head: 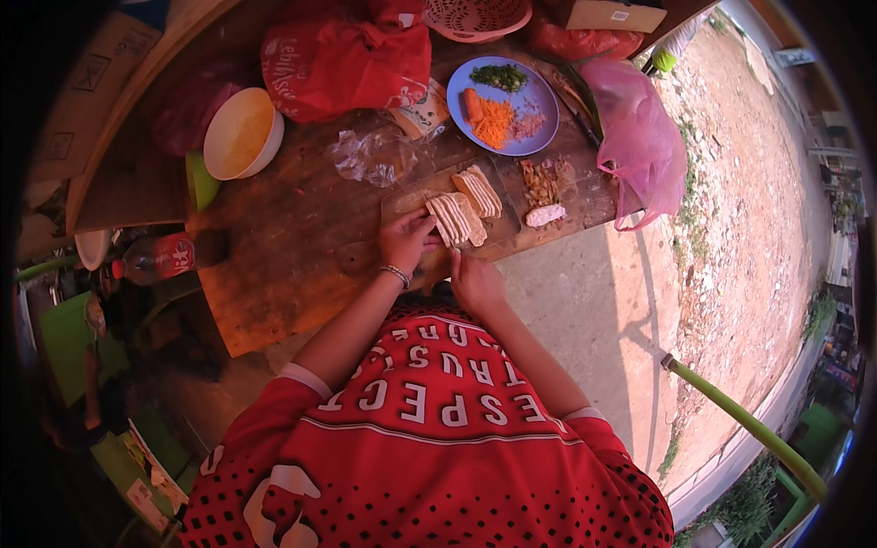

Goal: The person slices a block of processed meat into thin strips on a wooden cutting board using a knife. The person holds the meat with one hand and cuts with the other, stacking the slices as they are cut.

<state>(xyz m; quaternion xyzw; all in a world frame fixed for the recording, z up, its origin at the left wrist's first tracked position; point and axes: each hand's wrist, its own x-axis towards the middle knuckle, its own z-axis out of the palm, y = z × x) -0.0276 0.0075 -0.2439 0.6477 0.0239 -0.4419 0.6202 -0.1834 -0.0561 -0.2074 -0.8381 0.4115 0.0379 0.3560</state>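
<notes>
Two groups of sliced, pale brown food, perhaps tempeh, lie on a wooden cutting board (404, 198). My left hand (405, 241) touches the left edge of the nearer sliced block (449, 218) with its fingertips. Close to that block's near end, my right hand (477, 279) is closed around something thin, perhaps a knife, mostly hidden. The second sliced block (477, 192) lies just beyond, to the right. Beyond the board a blue-violet plate (538, 137) holds grated carrot (493, 123), a carrot piece (473, 106), chopped greens (500, 77) and chopped pinkish bits (527, 125).
Vegetable scraps (539, 185) and a pale piece (545, 215) lie right of the board. A white bowl (267, 147) stands at the left, near a dark drink bottle (154, 259). Red bags (342, 68) and a pink basket (479, 27) line the back; a pink plastic bag (640, 137) overhangs the right edge.
</notes>
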